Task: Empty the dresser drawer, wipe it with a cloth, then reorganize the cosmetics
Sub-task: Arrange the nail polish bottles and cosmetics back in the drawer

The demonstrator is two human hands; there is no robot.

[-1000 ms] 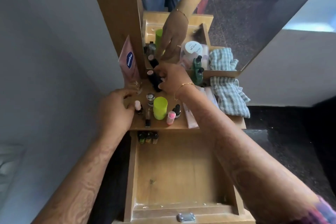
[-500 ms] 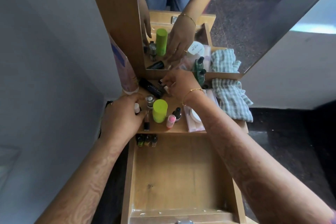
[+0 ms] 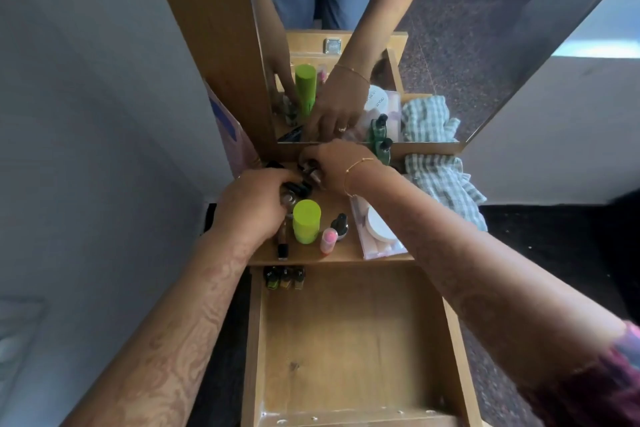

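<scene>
Drawer (image 3: 349, 340): pulled out below the dresser top (image 3: 346, 255), its wooden floor bare except for three small bottles (image 3: 284, 277) standing in a row at the back left corner.
Cosmetics: most stand on the dresser top (a lime green container (image 3: 306, 220), a pink-capped bottle (image 3: 327, 240), a black-capped bottle (image 3: 339, 225), a green bottle (image 3: 383, 151) by the mirror (image 3: 450, 45)).
Left hand (image 3: 252, 206): fingers curled around dark tubes (image 3: 298, 188) lying on the dresser top.
Right hand (image 3: 334, 166): fingers bent onto a small dark item next to those tubes; whether it grips it cannot be told.
Cloth (image 3: 443, 184): checked, crumpled at the right end of the dresser top.
Pouch (image 3: 377, 232): clear, holding a white round jar, under the right forearm.
</scene>
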